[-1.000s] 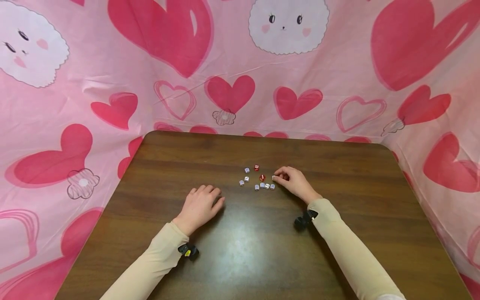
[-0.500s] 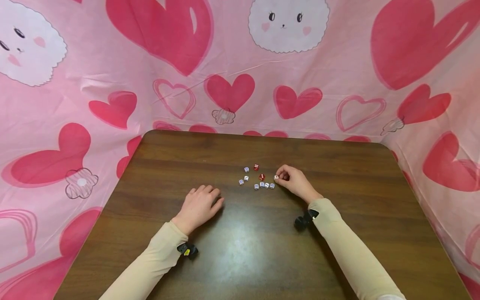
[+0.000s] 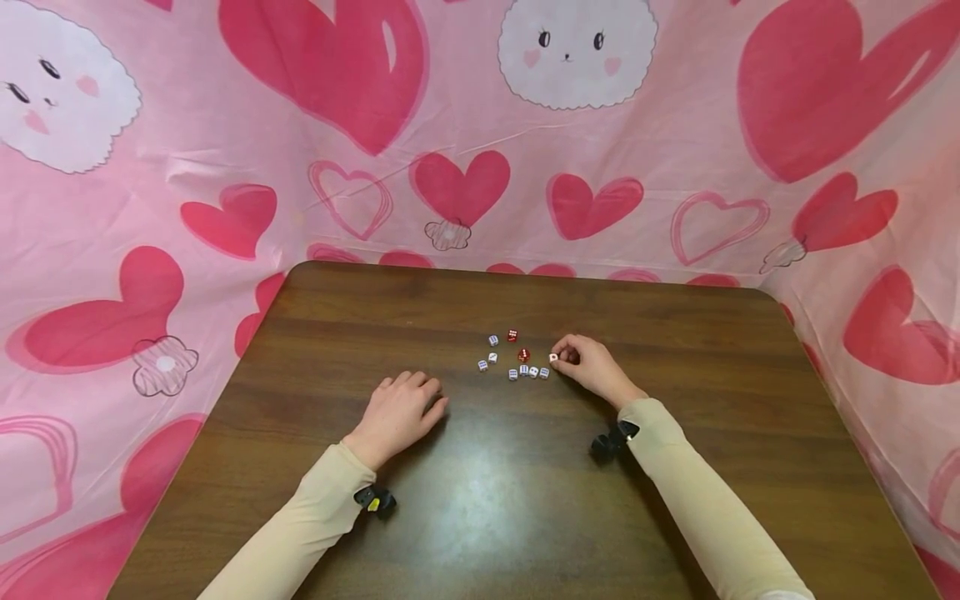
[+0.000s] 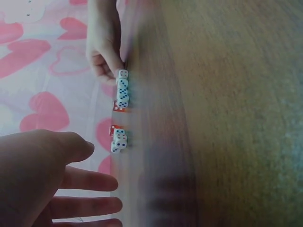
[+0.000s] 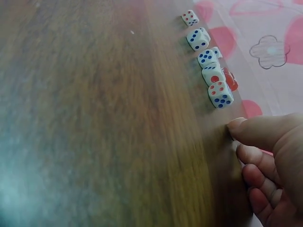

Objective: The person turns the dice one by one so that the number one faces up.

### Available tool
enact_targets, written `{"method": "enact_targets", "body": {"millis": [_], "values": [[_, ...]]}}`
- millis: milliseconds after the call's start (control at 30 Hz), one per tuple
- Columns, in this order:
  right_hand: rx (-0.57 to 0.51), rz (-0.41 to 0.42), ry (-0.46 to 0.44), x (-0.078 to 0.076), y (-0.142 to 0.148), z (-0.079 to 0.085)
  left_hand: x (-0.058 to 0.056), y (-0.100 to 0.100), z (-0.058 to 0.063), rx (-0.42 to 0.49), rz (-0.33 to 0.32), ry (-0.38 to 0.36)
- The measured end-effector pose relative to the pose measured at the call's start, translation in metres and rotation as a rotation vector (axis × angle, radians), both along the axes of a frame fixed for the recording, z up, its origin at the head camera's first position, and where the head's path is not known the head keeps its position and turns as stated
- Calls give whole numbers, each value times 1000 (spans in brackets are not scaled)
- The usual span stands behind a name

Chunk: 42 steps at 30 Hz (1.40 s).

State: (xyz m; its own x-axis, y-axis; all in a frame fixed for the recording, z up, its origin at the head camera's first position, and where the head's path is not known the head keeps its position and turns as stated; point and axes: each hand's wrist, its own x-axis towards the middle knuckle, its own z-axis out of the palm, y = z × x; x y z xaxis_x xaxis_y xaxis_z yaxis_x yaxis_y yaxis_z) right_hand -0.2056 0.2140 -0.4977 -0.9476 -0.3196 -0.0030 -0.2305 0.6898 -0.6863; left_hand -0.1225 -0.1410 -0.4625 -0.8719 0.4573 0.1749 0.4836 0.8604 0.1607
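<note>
My right hand [image 3: 588,364] pinches a white die [image 3: 553,357] between thumb and curled fingers, its single red pip facing up toward me. In the right wrist view the thumb [image 5: 258,131] and fingers hide that die. Just left of it, several white dice with blue pips [image 3: 524,371] form a short row. A red die [image 3: 524,355] lies behind the row, and another red die [image 3: 512,335] farther back. Three white dice [image 3: 492,358] are scattered at the left. My left hand [image 3: 397,417] rests on the table, fingers relaxed, holding nothing.
The brown wooden table [image 3: 675,500] has rounded far corners. Pink cloth [image 3: 465,108] printed with hearts hangs behind it and along both sides. A small black camera is strapped on each wrist, over beige sleeves [image 3: 697,492].
My right hand has drawn slightly to the right with the die. The die has turned, so its red pip now shows. The left hand and the other dice stay put.
</note>
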Motion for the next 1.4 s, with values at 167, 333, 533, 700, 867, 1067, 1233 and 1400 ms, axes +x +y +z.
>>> {"method": "enact_targets", "body": {"millis": [167,333,533,700,867,1067,1233,1400], "values": [[28,11,-19,8,4,4,1,0,0,12,-7,10],[50,45,-5,21,8,4,2,0,0,15,-7,-2],[69,84,24,38,7,0,2,1,-1,12,-6,-22],[95,118,45,47,4,0,1,3,-1,13,-10,-28],[131,159,86,53,-1,0,0,5,-4,10,-17,-16],[150,206,123,58,-7,-1,1,4,-6,1,-25,-11],[152,229,129,63,-12,1,2,5,-8,-13,-26,-13],[170,229,136,66,-17,2,1,9,-9,-28,-28,-12]]}}
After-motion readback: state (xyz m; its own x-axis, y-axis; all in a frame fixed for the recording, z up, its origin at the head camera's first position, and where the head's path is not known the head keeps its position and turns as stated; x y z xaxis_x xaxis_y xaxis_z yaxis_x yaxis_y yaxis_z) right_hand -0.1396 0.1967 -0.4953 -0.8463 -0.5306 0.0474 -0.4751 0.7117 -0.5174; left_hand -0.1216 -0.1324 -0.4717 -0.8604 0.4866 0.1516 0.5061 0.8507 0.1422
